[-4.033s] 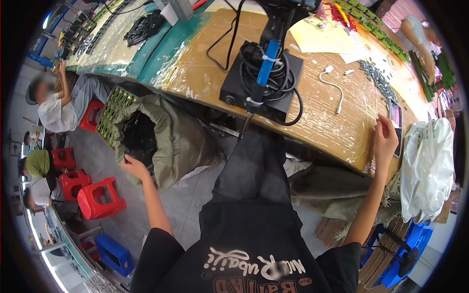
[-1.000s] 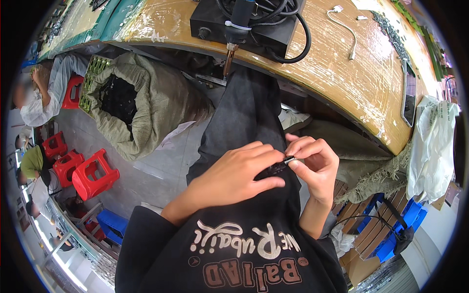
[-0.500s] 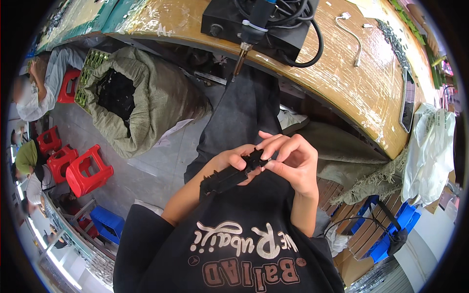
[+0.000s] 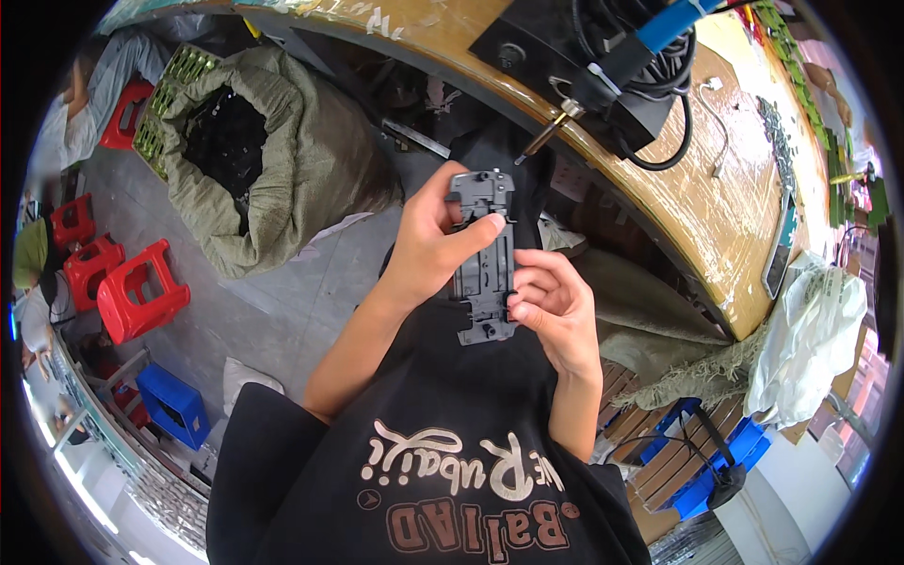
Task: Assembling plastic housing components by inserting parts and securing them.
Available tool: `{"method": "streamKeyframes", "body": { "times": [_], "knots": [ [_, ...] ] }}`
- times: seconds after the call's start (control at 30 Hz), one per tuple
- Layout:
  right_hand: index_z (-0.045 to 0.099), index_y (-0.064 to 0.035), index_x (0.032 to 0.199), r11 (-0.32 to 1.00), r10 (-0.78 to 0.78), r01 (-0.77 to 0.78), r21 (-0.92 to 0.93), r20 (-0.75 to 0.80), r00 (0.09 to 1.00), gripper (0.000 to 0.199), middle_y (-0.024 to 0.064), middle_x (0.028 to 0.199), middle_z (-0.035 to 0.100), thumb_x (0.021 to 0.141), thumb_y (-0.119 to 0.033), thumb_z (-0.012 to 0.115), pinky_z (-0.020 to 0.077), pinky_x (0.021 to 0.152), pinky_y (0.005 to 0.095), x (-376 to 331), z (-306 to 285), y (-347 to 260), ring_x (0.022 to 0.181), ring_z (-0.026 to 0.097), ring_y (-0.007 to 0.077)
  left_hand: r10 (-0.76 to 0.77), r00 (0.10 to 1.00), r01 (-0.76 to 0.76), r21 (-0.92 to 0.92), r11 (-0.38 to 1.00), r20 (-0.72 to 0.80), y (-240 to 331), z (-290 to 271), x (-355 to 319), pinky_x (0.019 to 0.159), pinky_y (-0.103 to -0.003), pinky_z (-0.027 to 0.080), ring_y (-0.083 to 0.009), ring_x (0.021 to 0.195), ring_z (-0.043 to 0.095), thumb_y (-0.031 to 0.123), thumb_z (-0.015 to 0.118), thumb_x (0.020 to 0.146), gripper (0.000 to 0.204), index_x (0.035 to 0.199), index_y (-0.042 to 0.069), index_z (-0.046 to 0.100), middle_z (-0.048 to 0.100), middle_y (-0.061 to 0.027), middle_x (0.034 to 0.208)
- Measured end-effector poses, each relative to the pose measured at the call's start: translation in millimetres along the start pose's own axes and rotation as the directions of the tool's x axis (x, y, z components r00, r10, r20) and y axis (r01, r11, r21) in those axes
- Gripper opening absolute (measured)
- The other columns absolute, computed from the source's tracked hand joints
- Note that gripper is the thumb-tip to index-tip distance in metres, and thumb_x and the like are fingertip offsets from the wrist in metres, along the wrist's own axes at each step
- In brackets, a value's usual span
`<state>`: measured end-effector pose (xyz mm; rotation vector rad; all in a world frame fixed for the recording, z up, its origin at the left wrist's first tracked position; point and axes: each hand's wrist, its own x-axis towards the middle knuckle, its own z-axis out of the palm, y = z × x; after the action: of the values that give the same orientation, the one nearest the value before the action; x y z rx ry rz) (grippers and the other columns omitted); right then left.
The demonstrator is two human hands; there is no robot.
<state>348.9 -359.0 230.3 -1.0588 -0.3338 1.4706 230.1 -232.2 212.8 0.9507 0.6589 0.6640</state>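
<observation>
A long dark grey plastic part (image 4: pixel 487 259), flat and ribbed like a chassis plate, is held upright over my lap in both hands. My left hand (image 4: pixel 430 247) grips its upper half, thumb laid across the face. My right hand (image 4: pixel 553 311) holds the lower half from the right side, fingers curled on its edge. Just above the part's top end, a screwdriver tip (image 4: pixel 540 139) hangs down from a black tool box (image 4: pixel 584 66) on the wooden bench (image 4: pixel 697 202).
An open olive sack (image 4: pixel 273 169) full of dark parts stands on the floor at left. Red stools (image 4: pixel 132 287) and a blue one (image 4: pixel 174 405) sit further left, near other seated people. A white bag (image 4: pixel 815 339) hangs at the right, blue crates (image 4: pixel 725 461) below it.
The grey part has been lifted and turned upright, its flat face now toward me. Both hands rose from my lap toward the bench edge. Four seconds ago my hands were apart, each reaching out sideways.
</observation>
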Motion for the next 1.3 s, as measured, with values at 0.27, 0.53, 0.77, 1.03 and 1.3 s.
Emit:
{"method": "streamKeyframes", "body": {
  "times": [0.27,0.53,0.77,1.03,1.3],
  "knots": [
    [0.041,0.0075,0.114,0.99,0.021,-0.024,0.142,0.023,1.0,0.047,0.0148,0.093,0.053,0.072,0.005,0.062,0.0551,0.06,0.0324,-1,4,-3,0.078,0.056,0.0167,-0.032,0.999,0.034,-0.061,0.998,0.032,5,4,7,0.052,-0.018,0.04,-0.0012,0.062,0.049,0.001,0.059,0.074,0.021,0.088,0.003,0.043,0.052,0.0008,0.073],
    [0.038,0.0078,0.116,0.993,-0.032,0.026,0.113,0.045,0.998,0.05,0.015,0.094,0.052,0.072,0.005,0.063,0.0555,0.06,0.032,0,4,-3,0.081,0.055,0.0166,-0.031,0.999,0.034,-0.059,0.998,0.041,8,7,10,0.05,-0.018,0.039,-0.0009,0.061,0.049,0.001,0.058,0.073,0.02,0.086,0.003,0.043,0.052,0.0009,0.072],
    [0.039,0.008,0.116,0.995,-0.056,0.053,0.089,0.035,0.998,0.05,0.0153,0.094,0.052,0.072,0.005,0.062,0.0553,0.061,0.032,0,7,-5,0.082,0.055,0.0167,-0.01,0.999,0.013,-0.059,0.998,0.047,10,8,12,0.048,-0.018,0.037,-0.0003,0.059,0.047,0.0,0.058,0.073,0.02,0.083,0.004,0.042,0.05,0.0019,0.07],
    [0.035,0.0096,0.116,0.996,-0.07,0.07,0.051,-0.013,0.997,0.056,0.0184,0.099,0.052,0.071,-0.003,0.067,0.0553,0.058,0.0303,1,8,-1,0.081,0.058,0.0212,-0.028,0.992,0.022,0.049,0.999,0.125,12,0,14,0.055,-0.018,0.042,-0.0035,0.065,0.051,0.003,0.061,0.073,0.023,0.089,0.003,0.044,0.052,-0.0008,0.076],
    [0.037,0.007,0.115,0.994,-0.064,0.06,0.093,0.044,0.997,0.055,0.0156,0.098,0.052,0.07,-0.001,0.067,0.0545,0.062,0.0305,5,3,1,0.085,0.055,0.0188,0.003,0.994,-0.004,0.006,1.0,0.106,10,1,16,0.048,-0.018,0.035,0.0006,0.058,0.045,0.001,0.059,0.073,0.019,0.082,0.004,0.042,0.048,0.0037,0.066]
  ]
}}
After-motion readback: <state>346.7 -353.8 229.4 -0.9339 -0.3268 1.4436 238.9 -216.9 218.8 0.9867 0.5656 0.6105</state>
